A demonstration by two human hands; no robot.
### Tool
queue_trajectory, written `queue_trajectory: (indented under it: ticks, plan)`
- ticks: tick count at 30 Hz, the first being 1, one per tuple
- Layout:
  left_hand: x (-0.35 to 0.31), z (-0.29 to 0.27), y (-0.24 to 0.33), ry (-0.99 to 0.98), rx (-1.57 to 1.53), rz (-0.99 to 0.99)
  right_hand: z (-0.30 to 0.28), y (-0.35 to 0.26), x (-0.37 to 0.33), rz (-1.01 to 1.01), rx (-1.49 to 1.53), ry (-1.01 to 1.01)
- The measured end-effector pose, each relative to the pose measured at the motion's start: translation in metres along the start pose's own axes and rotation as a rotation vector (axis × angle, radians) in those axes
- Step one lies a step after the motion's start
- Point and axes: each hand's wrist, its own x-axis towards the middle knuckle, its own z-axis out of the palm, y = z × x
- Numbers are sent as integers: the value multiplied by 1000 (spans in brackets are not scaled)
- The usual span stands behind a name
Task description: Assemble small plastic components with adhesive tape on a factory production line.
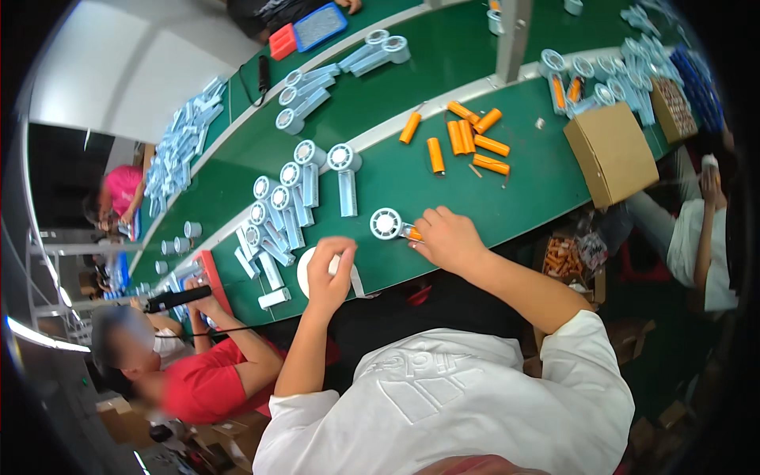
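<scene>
Fan body (389,224): pale blue handheld piece, round white head, lying flat on the green bench top (396,178), right at the near edge.
Long axis: head points away to the person's left, handle runs toward the right hand (448,237) and vanishes under it.
Right hand: fingers curled down over the handle end, pinning it against the bench; an orange cell (414,233) peeks out just by the fingertips.
Left hand (328,269): on the other side of the fan body, close by, closed around a white tape roll (307,271) with a strip trailing off it.
Nearer hand: the right one, already touching; the left sits a little apart.
Beyond the fan body: loose orange cells (463,136) further up the bench, a cardboard box (611,152) off to the right.
Left of the fan body: a cluster of finished blue fans (281,207).
</scene>
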Motion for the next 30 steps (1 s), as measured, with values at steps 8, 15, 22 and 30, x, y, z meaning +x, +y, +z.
queue_trajectory:
  ticks: [8, 15, 22, 30]
  plan:
    - [-89, -32, -24, 349, 67, -117, -69, 85, 141, 292, -8, -28]
    - [-95, -38, -87, 515, 560, 52, -68, 236, 267, 582, -487, -274]
    - [-115, -23, -131, 602, 498, 85, -34, 99, 369, -329, -239, -59]
    - [-97, -40, -109, 481, 500, 13, 64, 120, 422, -562, -220, -326]
